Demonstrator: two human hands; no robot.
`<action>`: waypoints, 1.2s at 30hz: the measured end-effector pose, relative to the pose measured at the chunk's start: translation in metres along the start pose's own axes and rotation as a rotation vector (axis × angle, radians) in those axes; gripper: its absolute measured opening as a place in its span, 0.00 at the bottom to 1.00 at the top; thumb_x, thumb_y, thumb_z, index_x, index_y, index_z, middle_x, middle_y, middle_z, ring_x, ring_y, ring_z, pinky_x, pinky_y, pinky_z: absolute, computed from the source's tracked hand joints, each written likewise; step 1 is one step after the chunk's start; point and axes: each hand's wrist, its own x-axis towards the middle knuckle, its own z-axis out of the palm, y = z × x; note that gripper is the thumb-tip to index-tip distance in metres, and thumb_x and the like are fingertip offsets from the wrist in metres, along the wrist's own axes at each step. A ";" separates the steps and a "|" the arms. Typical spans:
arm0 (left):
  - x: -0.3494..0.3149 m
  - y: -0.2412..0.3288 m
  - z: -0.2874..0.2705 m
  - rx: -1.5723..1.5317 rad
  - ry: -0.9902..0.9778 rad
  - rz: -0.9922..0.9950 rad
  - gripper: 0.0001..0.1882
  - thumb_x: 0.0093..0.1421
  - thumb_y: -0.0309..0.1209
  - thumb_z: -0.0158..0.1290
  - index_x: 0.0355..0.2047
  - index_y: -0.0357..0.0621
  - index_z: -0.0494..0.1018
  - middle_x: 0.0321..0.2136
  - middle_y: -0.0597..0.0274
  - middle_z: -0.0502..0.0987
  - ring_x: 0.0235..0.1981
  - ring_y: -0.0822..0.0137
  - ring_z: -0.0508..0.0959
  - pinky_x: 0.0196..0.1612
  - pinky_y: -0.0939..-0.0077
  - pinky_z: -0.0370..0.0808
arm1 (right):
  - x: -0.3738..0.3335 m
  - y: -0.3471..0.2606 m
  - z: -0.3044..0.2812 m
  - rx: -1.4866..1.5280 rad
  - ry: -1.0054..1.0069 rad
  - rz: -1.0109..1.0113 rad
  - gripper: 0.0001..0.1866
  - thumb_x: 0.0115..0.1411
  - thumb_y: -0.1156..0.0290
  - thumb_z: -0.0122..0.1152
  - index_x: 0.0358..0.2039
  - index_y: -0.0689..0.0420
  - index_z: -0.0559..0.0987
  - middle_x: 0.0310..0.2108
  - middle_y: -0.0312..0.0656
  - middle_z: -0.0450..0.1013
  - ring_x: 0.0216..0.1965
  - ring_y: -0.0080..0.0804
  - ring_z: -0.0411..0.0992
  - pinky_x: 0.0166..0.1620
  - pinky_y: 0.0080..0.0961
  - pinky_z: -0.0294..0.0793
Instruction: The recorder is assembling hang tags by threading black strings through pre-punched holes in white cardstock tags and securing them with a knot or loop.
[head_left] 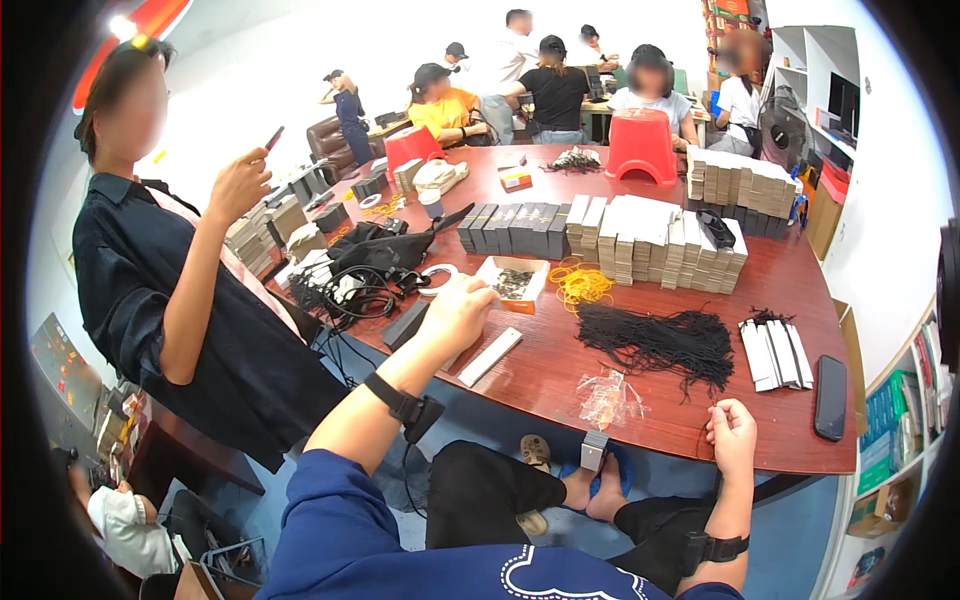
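Note:
My left hand (460, 312) reaches over the table to the near left corner of a small open white-and-orange box (524, 284) holding small dark pieces. Its fingers are drawn together; what they hold, if anything, is hidden. At the near right edge, my right hand (733, 432) is closed in a pinch on a thin dark cord (699, 440). A bundle of black cords (655, 342) lies beyond it. Clear plastic bags (610, 400) rest near the table edge. A small grey box (594, 450) sits at the edge below them. A long white strip (490, 357) lies beside my left forearm.
Yellow rubber bands (582, 285) lie before stacked light boxes (660, 240) and dark boxes (513, 228). A phone (829, 398) and white strips (776, 354) are at the right. A person in black (190, 270) stands at left, near tangled cables (350, 290). Others work beyond two red stools (641, 148).

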 end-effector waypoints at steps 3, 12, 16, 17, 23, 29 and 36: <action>0.001 0.010 0.009 0.038 0.010 0.028 0.07 0.47 0.24 0.55 0.29 0.43 0.75 0.30 0.59 0.73 0.36 0.54 0.73 0.40 0.63 0.71 | 0.001 0.004 -0.001 -0.042 0.016 0.018 0.05 0.62 0.75 0.53 0.29 0.60 0.73 0.21 0.32 0.69 0.19 0.14 0.64 0.22 0.13 0.65; -0.014 0.033 0.017 -0.063 -0.050 0.019 0.06 0.49 0.25 0.57 0.30 0.44 0.76 0.29 0.62 0.73 0.35 0.58 0.73 0.39 0.66 0.71 | 0.002 0.007 -0.004 -0.027 -0.018 0.006 0.05 0.63 0.74 0.50 0.31 0.59 0.72 0.21 0.31 0.67 0.19 0.13 0.62 0.22 0.11 0.62; -0.031 0.047 0.027 -0.120 -0.095 0.051 0.07 0.48 0.23 0.56 0.30 0.44 0.76 0.29 0.61 0.74 0.35 0.58 0.73 0.39 0.67 0.72 | 0.002 0.008 -0.005 -0.034 -0.020 -0.002 0.05 0.63 0.74 0.50 0.31 0.59 0.72 0.21 0.30 0.66 0.19 0.13 0.62 0.22 0.11 0.61; -0.036 0.052 0.030 -0.120 -0.091 0.051 0.08 0.48 0.23 0.56 0.30 0.44 0.76 0.29 0.61 0.74 0.36 0.57 0.73 0.39 0.67 0.72 | 0.002 0.009 -0.005 -0.033 -0.026 -0.007 0.05 0.63 0.74 0.50 0.31 0.59 0.72 0.21 0.30 0.66 0.19 0.13 0.62 0.22 0.11 0.61; -0.063 0.077 0.045 -0.145 -0.135 0.045 0.07 0.48 0.24 0.54 0.30 0.44 0.75 0.29 0.61 0.73 0.36 0.58 0.73 0.39 0.66 0.72 | 0.003 0.010 -0.005 -0.042 -0.033 -0.026 0.05 0.63 0.74 0.50 0.31 0.59 0.72 0.20 0.30 0.66 0.18 0.12 0.61 0.21 0.10 0.60; -0.057 0.073 0.048 -0.167 -0.059 0.008 0.11 0.44 0.21 0.56 0.32 0.44 0.75 0.30 0.63 0.73 0.35 0.58 0.73 0.38 0.67 0.72 | 0.002 0.010 -0.005 -0.033 -0.031 -0.029 0.05 0.63 0.75 0.49 0.30 0.59 0.72 0.20 0.30 0.66 0.18 0.12 0.61 0.22 0.10 0.60; -0.048 0.063 0.043 -0.143 -0.036 0.011 0.12 0.44 0.21 0.56 0.32 0.44 0.75 0.30 0.60 0.72 0.37 0.56 0.72 0.41 0.66 0.71 | 0.003 0.010 -0.005 -0.033 -0.031 -0.039 0.06 0.63 0.74 0.49 0.30 0.59 0.72 0.20 0.31 0.65 0.18 0.13 0.61 0.22 0.11 0.61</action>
